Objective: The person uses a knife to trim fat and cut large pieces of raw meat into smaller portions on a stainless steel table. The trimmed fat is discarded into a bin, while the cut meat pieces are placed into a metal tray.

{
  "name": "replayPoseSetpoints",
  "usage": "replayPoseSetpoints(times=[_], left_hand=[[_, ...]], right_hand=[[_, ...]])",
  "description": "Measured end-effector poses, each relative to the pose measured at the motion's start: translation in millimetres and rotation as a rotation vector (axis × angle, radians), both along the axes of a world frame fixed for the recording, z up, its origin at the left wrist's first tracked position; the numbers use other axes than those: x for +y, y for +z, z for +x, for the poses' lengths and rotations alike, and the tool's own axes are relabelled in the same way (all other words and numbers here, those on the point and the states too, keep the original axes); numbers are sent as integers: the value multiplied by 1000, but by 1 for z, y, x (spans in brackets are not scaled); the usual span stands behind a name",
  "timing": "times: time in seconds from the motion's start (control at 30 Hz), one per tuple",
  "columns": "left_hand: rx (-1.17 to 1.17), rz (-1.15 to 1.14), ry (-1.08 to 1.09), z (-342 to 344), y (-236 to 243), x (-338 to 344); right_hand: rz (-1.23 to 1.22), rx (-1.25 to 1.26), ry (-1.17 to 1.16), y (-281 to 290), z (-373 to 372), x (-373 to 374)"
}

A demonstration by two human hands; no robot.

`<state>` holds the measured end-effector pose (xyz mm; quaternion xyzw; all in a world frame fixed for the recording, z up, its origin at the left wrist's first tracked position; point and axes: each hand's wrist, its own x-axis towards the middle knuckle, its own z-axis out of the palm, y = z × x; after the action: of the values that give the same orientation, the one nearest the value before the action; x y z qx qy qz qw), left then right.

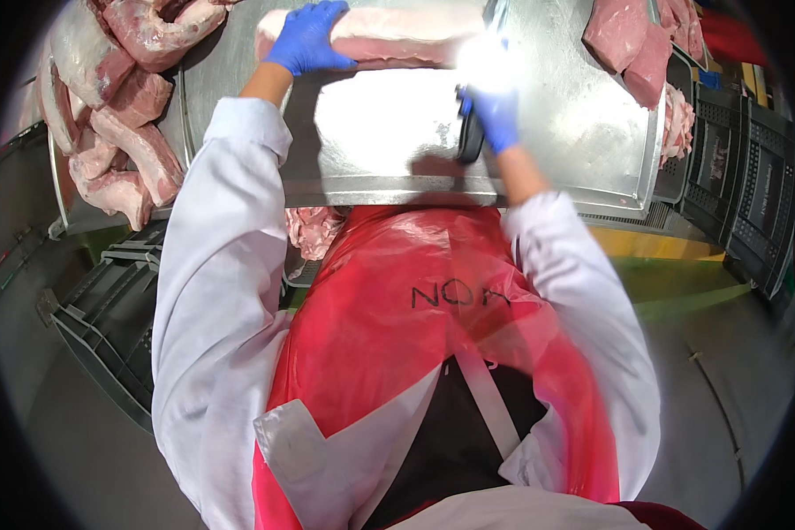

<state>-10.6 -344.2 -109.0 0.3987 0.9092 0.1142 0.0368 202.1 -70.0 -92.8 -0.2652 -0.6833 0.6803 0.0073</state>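
Observation:
A long slab of pork loin [404,37], pale fat along its top and pink meat on its near side, lies across the metal work table [583,146]. My left hand [311,39], in a blue glove, grips the slab's left end from above, thumb on the near side. At its right end, my blue-gloved right hand [495,119] is closed round a knife with a black handle [471,137]. A strong glare hides part of that hand and most of the blade; a strip of blade [497,16] shows at the top edge.
Large cuts of meat [119,115] are heaped at the table's left. More pink pieces [632,44] lie at the far right, with trimmings [677,124] in a crate beside the table. Dark plastic crates [742,177] stand at right; another [106,318] is lower left.

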Motion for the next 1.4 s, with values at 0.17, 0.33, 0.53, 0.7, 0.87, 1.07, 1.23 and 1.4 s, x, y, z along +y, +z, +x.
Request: replayPoseSetpoints(times=[0.17, 0.33, 0.53, 0.7, 0.87, 1.07, 1.23, 1.4], left_hand=[[-47, 30, 159, 59, 10, 16], [-47, 84, 181, 94, 6, 13], [-85, -125, 382, 127, 28, 42], [-26, 70, 268, 107, 60, 135], [-263, -67, 384, 76, 68, 235], [-285, 178, 571, 51, 36, 197], [-327, 172, 661, 53, 35, 201], [-320, 326, 600, 50, 49, 195]], right_hand=[[130, 118, 108, -16, -10, 15], [-31, -45, 216, 15, -27, 32], [477, 203, 563, -4, 133, 69], [-1, -76, 245, 42, 136, 157], [2, 180, 120, -2, 46, 185], [-135, 213, 266, -9, -46, 116], [75, 62, 627, 10, -69, 93], [131, 33, 809, 0, -23, 111]])
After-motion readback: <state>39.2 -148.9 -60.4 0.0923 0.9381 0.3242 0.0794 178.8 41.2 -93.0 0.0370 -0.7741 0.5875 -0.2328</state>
